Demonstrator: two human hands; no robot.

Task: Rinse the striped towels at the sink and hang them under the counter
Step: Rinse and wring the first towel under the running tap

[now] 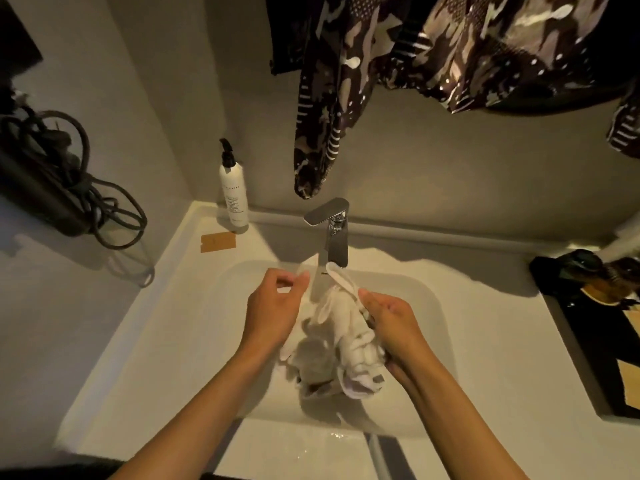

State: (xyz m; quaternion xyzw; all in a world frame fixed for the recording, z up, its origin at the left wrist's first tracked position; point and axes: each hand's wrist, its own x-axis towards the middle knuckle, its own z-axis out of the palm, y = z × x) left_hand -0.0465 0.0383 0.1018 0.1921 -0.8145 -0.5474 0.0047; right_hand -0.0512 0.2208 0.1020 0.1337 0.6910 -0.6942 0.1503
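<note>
A tangle of dark cords is hanging on the wall at the far left. Next along, a tall white pump bottle with a black top is standing on the white counter; its grey lettering is too small to read. Just in front of it a small tan paper tag is lying flat, its marking unreadable.

Over the white sink basin, the left hand is pinching the upper edge of a crumpled white cloth towel between thumb and curled fingertips. The towel is hanging bunched between both hands, directly below the chrome faucet spout, its lower folds drooping into the basin. The right hand is gripping the towel's right side, fingers curled into the fabric. No stripes are showing clearly.

Above, a dark patterned garment is dangling. At the right, a black tray is sitting on the counter, holding dim objects I cannot make out.
</note>
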